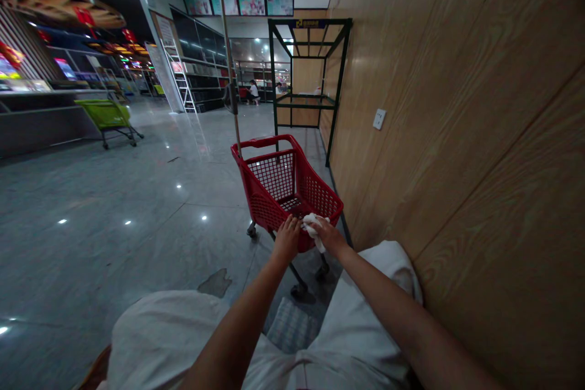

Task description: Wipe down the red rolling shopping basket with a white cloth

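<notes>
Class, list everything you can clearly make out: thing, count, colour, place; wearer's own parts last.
Basket cart: one, red, centre
Cloth: one, white, cart's near rim
Pole: one, greyish, cart's handle end
Frame: one, dark, beyond cart
Wall: one, brown, right
Socket: one, white, on wall
Second cart: one, green, left
Ladder: one, white, upper left
Panels: four, mostly teal, upper centre
Person: one clear, white top, background
Floor: one, grey, left and centre
Legs: two, pale trousers, bottom
Left hand: one, bare, cart's near rim
Right hand: one, bare, holding cloth
</notes>
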### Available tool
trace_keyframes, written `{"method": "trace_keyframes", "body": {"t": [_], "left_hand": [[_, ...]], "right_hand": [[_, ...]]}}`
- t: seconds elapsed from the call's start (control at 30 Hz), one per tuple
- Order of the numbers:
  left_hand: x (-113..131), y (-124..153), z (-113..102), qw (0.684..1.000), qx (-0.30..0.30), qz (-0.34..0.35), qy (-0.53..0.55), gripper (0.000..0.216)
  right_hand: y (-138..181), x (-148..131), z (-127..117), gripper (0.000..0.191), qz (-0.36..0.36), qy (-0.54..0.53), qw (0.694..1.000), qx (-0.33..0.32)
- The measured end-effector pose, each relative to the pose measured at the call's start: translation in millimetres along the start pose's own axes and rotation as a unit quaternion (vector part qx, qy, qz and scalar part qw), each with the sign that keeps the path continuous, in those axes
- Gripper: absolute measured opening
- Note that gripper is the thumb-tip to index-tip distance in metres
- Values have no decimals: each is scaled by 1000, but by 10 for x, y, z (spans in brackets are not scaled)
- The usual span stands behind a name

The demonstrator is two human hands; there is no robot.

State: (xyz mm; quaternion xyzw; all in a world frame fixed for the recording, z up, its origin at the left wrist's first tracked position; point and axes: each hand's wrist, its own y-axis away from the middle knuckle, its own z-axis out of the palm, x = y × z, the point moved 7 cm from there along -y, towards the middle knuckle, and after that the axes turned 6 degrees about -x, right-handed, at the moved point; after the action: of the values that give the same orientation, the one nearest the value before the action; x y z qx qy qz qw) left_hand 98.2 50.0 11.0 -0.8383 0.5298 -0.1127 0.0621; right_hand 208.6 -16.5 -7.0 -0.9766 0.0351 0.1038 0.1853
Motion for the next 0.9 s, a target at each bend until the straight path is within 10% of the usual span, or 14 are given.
{"method": "trace_keyframes", "body": {"t": [0.27, 0.47, 0.63, 0.9], "left_hand": [[450, -159, -53, 995, -15, 101, 12, 53], [-430, -327, -728, 996, -5, 47, -76, 54], [-983, -226, -841, 990, -16, -8, -142, 32], [-814, -43, -728, 989, 39, -56, -128, 25]], "right_hand": [[197, 547, -316, 42, 35, -44, 997, -47], [322, 723, -442, 49, 43, 3, 999, -14], [519, 496, -427, 49, 110, 62, 990, 65], [123, -284, -265, 53, 113, 49, 984, 128]]}}
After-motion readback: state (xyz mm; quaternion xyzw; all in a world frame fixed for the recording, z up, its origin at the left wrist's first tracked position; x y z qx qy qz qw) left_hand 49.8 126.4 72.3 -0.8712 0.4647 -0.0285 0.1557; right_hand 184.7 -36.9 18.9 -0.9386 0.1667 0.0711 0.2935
